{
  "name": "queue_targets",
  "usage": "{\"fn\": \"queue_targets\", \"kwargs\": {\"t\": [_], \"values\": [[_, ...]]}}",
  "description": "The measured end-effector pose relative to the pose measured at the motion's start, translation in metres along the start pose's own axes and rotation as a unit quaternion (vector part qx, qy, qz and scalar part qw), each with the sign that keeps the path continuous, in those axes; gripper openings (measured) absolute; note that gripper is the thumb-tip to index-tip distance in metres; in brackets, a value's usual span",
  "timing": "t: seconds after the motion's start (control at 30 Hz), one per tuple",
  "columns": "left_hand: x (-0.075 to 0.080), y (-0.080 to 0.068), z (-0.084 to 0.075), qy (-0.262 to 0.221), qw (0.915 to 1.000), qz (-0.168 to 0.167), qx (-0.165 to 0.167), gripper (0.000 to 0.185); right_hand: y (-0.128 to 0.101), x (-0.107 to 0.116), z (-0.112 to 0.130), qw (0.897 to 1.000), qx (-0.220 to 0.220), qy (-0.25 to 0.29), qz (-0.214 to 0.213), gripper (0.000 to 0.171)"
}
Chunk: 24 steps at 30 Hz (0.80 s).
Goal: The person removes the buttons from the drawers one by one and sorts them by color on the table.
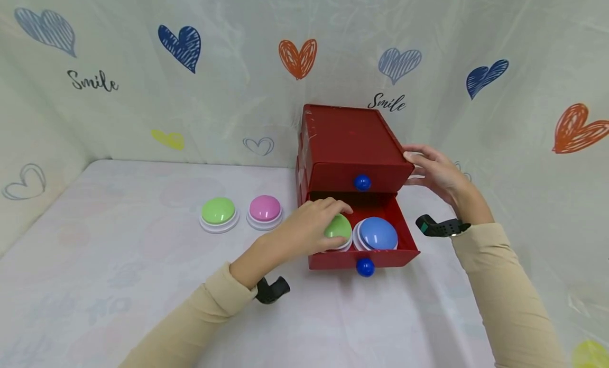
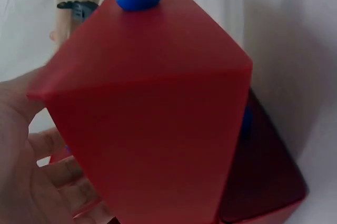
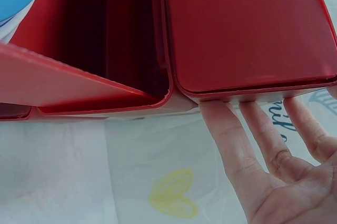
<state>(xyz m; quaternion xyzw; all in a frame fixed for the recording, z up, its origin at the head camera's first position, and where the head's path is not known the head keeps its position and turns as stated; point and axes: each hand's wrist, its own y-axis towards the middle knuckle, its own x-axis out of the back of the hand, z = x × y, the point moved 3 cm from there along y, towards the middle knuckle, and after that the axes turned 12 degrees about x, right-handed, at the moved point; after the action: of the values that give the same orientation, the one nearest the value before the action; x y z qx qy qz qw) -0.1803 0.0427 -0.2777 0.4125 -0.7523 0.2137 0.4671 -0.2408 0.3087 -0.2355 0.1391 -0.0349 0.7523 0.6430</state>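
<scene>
Head view high, looking down; wrist views close; all share red drawer box point(image 1: 354, 146).

Red drawer cabinet point(image 1: 349, 140) with blue knobs point(image 1: 362, 182). Dome buttons: green point(image 1: 218, 211), pink point(image 1: 265, 208), blue point(image 1: 378, 233). White backdrop point(image 1: 142, 93) patterned with blue, orange, yellow hearts. Beige sleeves point(image 1: 504, 283).

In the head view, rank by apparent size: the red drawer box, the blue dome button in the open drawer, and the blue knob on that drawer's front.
1. Red drawer box, clearly largest.
2. Blue dome button.
3. Blue knob, clearly smallest.
</scene>
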Motion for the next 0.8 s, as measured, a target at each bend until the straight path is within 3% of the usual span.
{"fn": "queue_targets", "kwargs": {"t": [0.2, 0.4, 0.8], "values": [[-0.005, 0.009, 0.008, 0.056, 0.9979, 0.019, -0.024, 0.064, -0.001, 0.000, 0.000, 1.000, -0.002, 0.011, 0.003, 0.034], [-0.009, 0.014, 0.012, 0.096, 0.9944, 0.028, -0.035, 0.072, 0.001, -0.001, 0.000, 1.000, -0.006, -0.010, -0.008, 0.039], [-0.015, 0.020, 0.012, 0.152, 0.9855, 0.073, 0.016, 0.078, 0.002, -0.002, -0.001, 1.000, -0.004, -0.025, -0.014, 0.043]]}}
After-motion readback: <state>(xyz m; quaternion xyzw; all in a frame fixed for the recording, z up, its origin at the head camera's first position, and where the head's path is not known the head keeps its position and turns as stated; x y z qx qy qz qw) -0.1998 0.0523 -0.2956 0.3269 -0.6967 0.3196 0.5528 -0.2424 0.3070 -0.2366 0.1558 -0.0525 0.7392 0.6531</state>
